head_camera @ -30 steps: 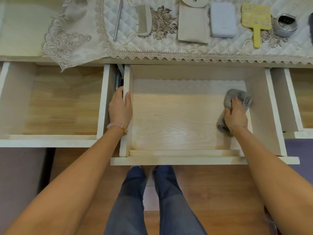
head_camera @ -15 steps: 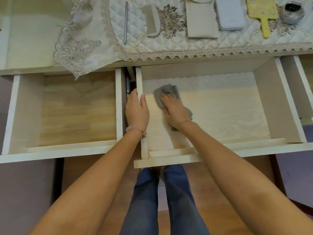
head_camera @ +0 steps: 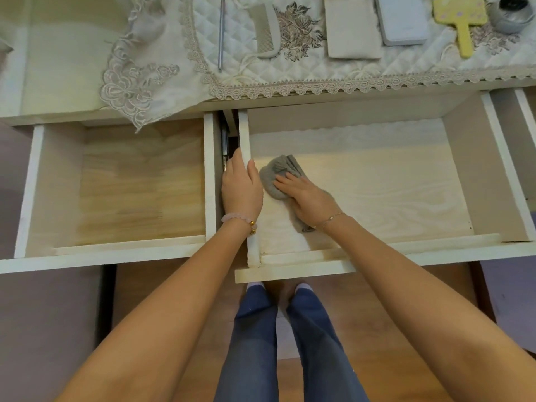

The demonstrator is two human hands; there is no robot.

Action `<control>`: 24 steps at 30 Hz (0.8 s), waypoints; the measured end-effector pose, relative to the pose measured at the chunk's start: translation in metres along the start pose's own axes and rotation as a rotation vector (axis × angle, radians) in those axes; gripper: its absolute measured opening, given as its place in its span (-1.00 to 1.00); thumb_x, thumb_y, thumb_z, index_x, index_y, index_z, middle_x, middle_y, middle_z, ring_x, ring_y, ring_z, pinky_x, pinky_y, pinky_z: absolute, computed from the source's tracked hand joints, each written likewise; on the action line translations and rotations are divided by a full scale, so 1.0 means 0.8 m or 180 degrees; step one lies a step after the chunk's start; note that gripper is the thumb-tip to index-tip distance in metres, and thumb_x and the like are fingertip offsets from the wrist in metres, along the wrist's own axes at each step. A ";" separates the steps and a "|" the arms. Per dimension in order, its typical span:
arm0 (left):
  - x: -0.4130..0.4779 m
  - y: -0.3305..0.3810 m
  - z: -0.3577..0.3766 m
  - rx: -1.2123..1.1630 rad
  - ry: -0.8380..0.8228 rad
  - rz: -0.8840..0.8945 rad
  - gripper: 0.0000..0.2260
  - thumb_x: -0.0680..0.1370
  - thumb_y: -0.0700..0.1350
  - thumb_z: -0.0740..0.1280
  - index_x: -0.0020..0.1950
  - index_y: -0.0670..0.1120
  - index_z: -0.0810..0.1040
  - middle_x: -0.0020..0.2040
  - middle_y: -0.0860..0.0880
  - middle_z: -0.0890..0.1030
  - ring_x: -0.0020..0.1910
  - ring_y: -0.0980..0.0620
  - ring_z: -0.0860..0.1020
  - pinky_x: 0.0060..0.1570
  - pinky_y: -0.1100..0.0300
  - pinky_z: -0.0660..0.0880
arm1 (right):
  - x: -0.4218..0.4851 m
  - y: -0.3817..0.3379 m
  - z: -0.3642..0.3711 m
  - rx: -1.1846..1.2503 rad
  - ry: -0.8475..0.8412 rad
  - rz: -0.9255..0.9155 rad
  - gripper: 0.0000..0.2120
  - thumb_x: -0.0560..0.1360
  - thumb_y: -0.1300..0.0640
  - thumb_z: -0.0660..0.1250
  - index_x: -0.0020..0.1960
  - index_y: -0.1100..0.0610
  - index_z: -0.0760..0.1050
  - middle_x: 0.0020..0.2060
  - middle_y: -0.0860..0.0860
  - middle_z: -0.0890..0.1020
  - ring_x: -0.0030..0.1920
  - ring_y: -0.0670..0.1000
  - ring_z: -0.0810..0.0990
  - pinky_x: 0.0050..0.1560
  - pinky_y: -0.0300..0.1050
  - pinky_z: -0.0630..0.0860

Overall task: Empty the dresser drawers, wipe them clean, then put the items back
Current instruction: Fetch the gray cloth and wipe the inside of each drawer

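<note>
The middle drawer is pulled out, with nothing in it but a grey cloth. My right hand presses the cloth flat on the pale wood floor near the drawer's left wall. My left hand grips the top of that left wall, thumb inside. The left drawer is also pulled out and holds nothing. On the dresser top lie a metal pen, a comb, a beige pouch, a white box, a yellow hand mirror and a silver round case.
A quilted lace-edged runner covers the dresser top, one corner hanging over the left drawer. A third drawer is open at the far right. My legs in blue trousers stand on the wood floor below the middle drawer.
My right hand swept the cloth from the right side of the middle drawer to its left side. In the last half second it barely moved. My left hand stayed on the drawer wall.
</note>
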State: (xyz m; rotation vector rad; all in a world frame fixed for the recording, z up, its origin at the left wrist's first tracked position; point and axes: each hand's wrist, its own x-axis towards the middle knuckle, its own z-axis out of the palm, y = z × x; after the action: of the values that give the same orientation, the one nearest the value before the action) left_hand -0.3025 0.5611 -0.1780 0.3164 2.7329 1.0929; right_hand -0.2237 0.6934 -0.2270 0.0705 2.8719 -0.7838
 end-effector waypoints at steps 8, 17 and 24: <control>-0.016 0.004 -0.001 0.0117 -0.0115 -0.0142 -0.64 0.65 -0.07 0.01 0.40 -0.18 0.25 0.25 -0.17 0.44 0.18 -0.14 0.45 0.13 -0.02 0.45 | -0.043 0.083 -0.052 0.0056 0.0031 0.0412 -0.55 0.57 0.34 0.10 0.44 0.16 0.25 0.47 0.06 0.23 0.49 0.04 0.13 0.46 -0.17 0.02; -0.036 0.003 -0.001 0.0131 -0.0141 -0.0295 -0.62 0.65 -0.04 0.00 0.43 -0.16 0.22 0.31 -0.15 0.43 0.25 -0.13 0.43 0.20 -0.03 0.40 | -0.096 0.167 -0.101 0.0186 0.0326 0.1087 -0.57 0.58 0.30 0.13 0.44 0.19 0.26 0.46 0.08 0.25 0.49 0.06 0.14 0.41 -0.11 0.12; -0.037 0.002 0.000 0.0176 -0.0041 -0.0270 -0.65 0.65 -0.04 0.01 0.37 -0.16 0.29 0.19 -0.16 0.49 0.14 -0.13 0.48 0.07 0.03 0.42 | -0.153 0.221 -0.128 0.0312 0.0728 0.1923 -0.56 0.58 0.31 0.11 0.45 0.19 0.22 0.48 0.12 0.20 0.49 0.09 0.12 0.46 -0.03 0.09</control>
State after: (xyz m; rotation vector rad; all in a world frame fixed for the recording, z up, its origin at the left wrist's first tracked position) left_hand -0.2742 0.5543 -0.1741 0.2126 2.7416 0.9916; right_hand -0.1019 0.8968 -0.2078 1.0406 2.7470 -0.8174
